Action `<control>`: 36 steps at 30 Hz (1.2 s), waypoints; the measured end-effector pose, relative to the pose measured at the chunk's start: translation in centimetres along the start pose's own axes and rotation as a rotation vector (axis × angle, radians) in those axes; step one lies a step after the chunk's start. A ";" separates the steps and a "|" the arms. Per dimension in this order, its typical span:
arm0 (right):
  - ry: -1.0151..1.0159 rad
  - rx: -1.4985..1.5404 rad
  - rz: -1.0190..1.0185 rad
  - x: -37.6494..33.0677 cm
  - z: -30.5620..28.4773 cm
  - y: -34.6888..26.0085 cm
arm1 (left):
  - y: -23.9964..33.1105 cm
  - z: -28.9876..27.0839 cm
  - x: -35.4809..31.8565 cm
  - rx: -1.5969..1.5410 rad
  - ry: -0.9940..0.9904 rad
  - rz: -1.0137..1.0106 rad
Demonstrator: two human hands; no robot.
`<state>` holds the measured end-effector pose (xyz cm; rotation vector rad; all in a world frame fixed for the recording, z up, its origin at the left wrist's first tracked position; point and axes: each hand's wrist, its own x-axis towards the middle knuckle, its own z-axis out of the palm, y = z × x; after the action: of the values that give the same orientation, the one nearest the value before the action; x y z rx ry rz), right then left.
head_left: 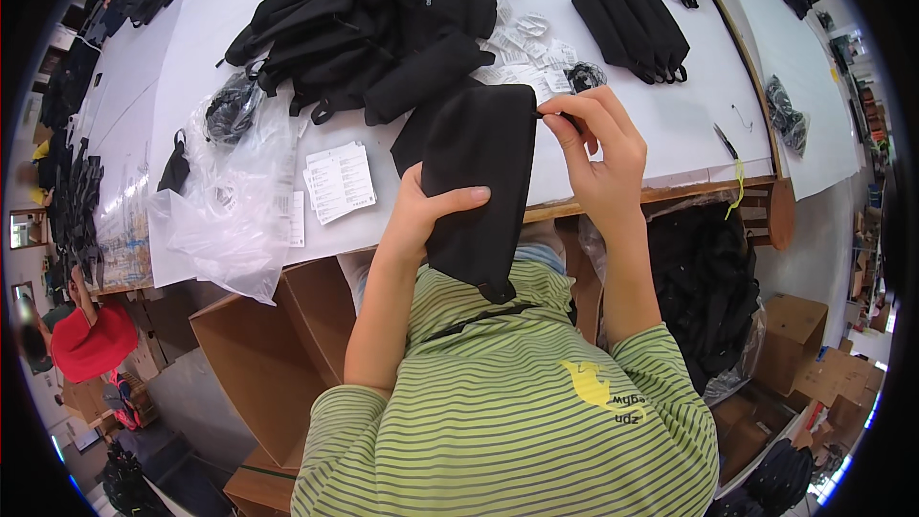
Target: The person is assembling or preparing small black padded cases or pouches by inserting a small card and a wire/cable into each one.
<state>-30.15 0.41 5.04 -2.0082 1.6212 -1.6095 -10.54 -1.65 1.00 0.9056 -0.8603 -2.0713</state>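
Note:
A black fabric pouch is held up over the table's near edge, its narrow end pointing down toward my shirt. My left hand grips its left side, thumb lying across the front and fingers hidden behind. At the pouch's upper right corner, my right hand pinches a small dark end, perhaps a zipper pull or cord; the fingers partly cover it. A heap of black bags lies just beyond the pouch. White printed labels rest in a small stack left of my left hand.
Clear plastic bags and a bundle of black cord lie on the left. Loose white tags, a row of black pouches and thread snips are beyond and right. Below the table stand a cardboard box and a black-filled sack.

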 end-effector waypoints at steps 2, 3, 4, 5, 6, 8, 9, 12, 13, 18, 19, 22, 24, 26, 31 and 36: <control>-0.004 -0.057 -0.035 0.0 0.0 0.0 | -0.1 0.0 0.1 0.007 -0.004 -0.021; -0.006 -0.056 -0.035 0.1 0.0 0.0 | -0.3 0.0 0.0 -0.004 0.008 -0.012; -0.026 -0.073 -0.065 0.1 0.0 -0.2 | -0.4 0.0 0.0 -0.016 0.021 -0.003; -0.047 -0.089 -0.095 0.2 0.0 -0.4 | -0.4 0.0 -0.1 -0.018 0.023 -0.005; -0.052 -0.084 -0.087 0.2 0.1 -0.5 | -0.4 0.0 -0.1 -0.062 0.041 -0.016; -0.170 -0.070 -0.153 0.2 0.3 -1.0 | -0.3 -0.1 0.1 -0.107 0.072 -0.037; -0.176 -0.067 -0.145 0.1 0.4 -1.5 | -0.1 -0.1 0.2 -0.186 0.078 -0.010; -0.422 0.098 -0.155 -1.0 0.7 -3.0 | -0.4 -1.4 0.9 -0.385 0.099 -0.028; -0.426 0.110 -0.145 -1.3 0.8 -3.4 | -0.4 -2.1 1.1 -0.506 0.101 -0.061; -0.580 0.210 -0.148 -1.9 1.3 -4.5 | -0.8 -4.6 1.2 -0.629 0.021 -0.045; -0.590 0.232 -0.152 -2.0 1.4 -4.5 | -0.5 -4.4 1.1 -0.636 0.037 -0.045; -0.577 0.251 -0.166 -2.1 1.7 -4.5 | -0.4 -4.4 1.1 -0.644 0.063 -0.040; -0.536 0.212 -0.171 -1.8 1.7 -4.2 | -0.3 -4.7 1.2 -0.646 0.070 -0.030; -0.496 0.175 -0.181 -1.6 1.5 -3.8 | 0.0 -5.6 1.3 -0.620 -0.018 0.011; -0.242 0.127 0.214 -4.3 1.3 -4.5 | 0.3 -1.6 0.7 -0.481 0.344 0.298; -0.134 0.027 0.183 -5.5 3.8 -3.1 | -0.4 0.5 -0.3 -0.535 0.153 0.199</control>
<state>-24.63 4.02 1.78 -1.8503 1.6697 -1.3951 -10.95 -1.05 1.01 0.6419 -0.2732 -1.8895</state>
